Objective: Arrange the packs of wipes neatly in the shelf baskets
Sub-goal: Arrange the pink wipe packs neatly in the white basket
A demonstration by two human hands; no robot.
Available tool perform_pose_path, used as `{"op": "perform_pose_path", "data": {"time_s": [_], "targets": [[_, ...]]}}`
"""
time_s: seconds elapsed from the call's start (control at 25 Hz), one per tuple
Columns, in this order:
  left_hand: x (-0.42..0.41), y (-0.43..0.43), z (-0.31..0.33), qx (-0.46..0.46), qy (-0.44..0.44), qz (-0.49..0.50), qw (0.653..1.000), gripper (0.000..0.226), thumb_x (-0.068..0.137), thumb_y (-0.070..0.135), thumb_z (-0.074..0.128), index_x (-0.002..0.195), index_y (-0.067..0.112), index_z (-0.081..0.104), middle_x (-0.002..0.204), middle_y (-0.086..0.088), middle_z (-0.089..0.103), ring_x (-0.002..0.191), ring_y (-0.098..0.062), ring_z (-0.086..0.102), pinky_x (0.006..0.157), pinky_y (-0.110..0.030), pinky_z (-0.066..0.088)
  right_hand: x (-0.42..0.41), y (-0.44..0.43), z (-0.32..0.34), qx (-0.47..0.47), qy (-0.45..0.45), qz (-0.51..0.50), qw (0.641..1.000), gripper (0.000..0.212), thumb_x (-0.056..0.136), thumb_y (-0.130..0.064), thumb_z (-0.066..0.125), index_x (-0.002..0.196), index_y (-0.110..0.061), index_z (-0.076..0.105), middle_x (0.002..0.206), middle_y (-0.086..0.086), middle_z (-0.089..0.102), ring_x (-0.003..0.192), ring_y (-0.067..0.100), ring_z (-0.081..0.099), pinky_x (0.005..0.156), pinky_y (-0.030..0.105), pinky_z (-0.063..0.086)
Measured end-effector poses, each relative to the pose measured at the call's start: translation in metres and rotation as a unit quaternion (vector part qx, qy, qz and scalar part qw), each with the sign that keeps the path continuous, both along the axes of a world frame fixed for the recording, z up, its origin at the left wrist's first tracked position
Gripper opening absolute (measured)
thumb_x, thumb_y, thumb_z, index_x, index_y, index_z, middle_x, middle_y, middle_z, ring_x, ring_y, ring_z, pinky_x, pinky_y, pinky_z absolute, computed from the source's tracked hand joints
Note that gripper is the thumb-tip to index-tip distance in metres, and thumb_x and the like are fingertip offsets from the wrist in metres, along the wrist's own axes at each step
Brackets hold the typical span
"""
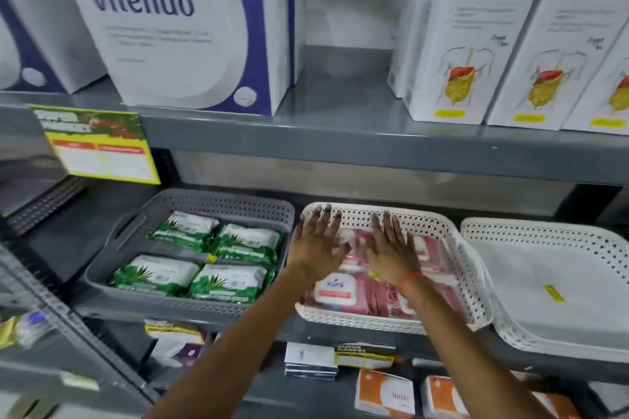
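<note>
A white perforated basket in the middle of the shelf holds pink packs of wipes. My left hand and my right hand are both flat, fingers spread, over the pink packs at the back of that basket; whether they press on the packs I cannot tell. Neither hand grips anything. To the left, a grey basket holds several green and white packs of wipes lying flat in two rows. The hands hide the rear pink packs.
A second white basket at the right holds only a small yellow sticker. An upper shelf overhangs the baskets, carrying tall white boxes. A yellow price card hangs at the left. Small boxes sit on the lower shelf.
</note>
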State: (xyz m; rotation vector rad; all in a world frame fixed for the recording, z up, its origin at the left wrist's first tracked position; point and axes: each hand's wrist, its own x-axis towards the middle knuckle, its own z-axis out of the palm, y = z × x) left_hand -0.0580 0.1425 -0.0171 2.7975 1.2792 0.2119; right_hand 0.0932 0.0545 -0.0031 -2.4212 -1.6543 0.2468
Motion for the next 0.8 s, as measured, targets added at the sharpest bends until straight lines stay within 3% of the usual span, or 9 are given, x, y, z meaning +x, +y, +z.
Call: {"op": "perform_pose_path", "data": {"time_s": [0.08, 0.2, 0.32, 0.48, 0.68, 0.8], "targets": [[-0.041, 0.02, 0.011, 0.016, -0.048, 0.047, 0.998, 0.065, 0.091, 0.054, 0.013, 0.147, 0.026, -0.004, 0.155, 0.004, -0.01, 0.144, -0.017, -0.01, 0.112, -0.042, -0.013, -0.052, 0.022, 0.014, 0.076, 0.009, 0.035, 0.996, 0.063, 0.1, -0.043, 0.025, 0.152, -0.017, 0.004, 0.162, 0.009, -0.007, 0.15, 0.025, -0.006, 0.122, 0.047, 0.0], [-0.125, 0.061, 0.006, -0.004, -0.031, 0.155, 0.987, 0.059, 0.096, 0.047, 0.022, 0.147, 0.028, -0.002, 0.157, 0.004, -0.008, 0.144, -0.017, -0.008, 0.115, -0.047, -0.007, -0.136, 0.06, 0.017, 0.12, 0.027, 0.099, 0.987, 0.059, 0.099, -0.031, 0.036, 0.15, -0.007, 0.018, 0.162, 0.015, 0.005, 0.15, 0.026, 0.003, 0.123, 0.042, 0.008], [-0.202, 0.1, -0.004, -0.066, 0.032, 0.197, 0.978, 0.056, 0.099, 0.042, 0.022, 0.147, 0.029, -0.004, 0.158, -0.001, -0.012, 0.144, -0.026, -0.01, 0.116, -0.053, -0.001, -0.201, 0.101, 0.005, 0.056, 0.041, 0.164, 0.984, 0.058, 0.101, -0.026, 0.033, 0.151, -0.004, 0.013, 0.162, 0.014, 0.002, 0.151, 0.025, 0.001, 0.123, 0.039, 0.006], [-0.243, 0.127, -0.012, -0.088, 0.101, 0.136, 0.982, 0.059, 0.098, 0.044, 0.027, 0.147, 0.031, -0.003, 0.158, -0.005, -0.011, 0.144, -0.033, -0.004, 0.114, -0.056, 0.008, -0.226, 0.134, -0.021, -0.101, 0.031, 0.17, 0.98, 0.059, 0.102, -0.037, 0.025, 0.153, -0.022, 0.0, 0.162, 0.003, -0.014, 0.149, 0.025, -0.014, 0.124, 0.047, 0.002], [-0.243, 0.126, -0.024, -0.107, 0.06, 0.165, 0.979, 0.054, 0.097, 0.048, 0.024, 0.144, 0.044, -0.002, 0.159, -0.003, -0.007, 0.144, -0.033, -0.004, 0.114, -0.055, 0.002, -0.228, 0.136, -0.042, -0.093, 0.005, 0.15, 0.984, 0.058, 0.1, -0.042, 0.024, 0.152, -0.029, 0.0, 0.161, 0.0, -0.019, 0.148, 0.024, -0.02, 0.121, 0.051, -0.007], [-0.25, 0.127, -0.025, -0.113, 0.089, 0.173, 0.974, 0.054, 0.096, 0.051, 0.02, 0.144, 0.044, -0.004, 0.159, -0.004, -0.008, 0.143, -0.036, -0.003, 0.114, -0.057, 0.001, -0.228, 0.137, -0.042, -0.112, 0.004, 0.146, 0.983, 0.059, 0.1, -0.045, 0.021, 0.151, -0.03, -0.003, 0.16, -0.001, -0.021, 0.147, 0.024, -0.021, 0.12, 0.052, -0.009]]}}
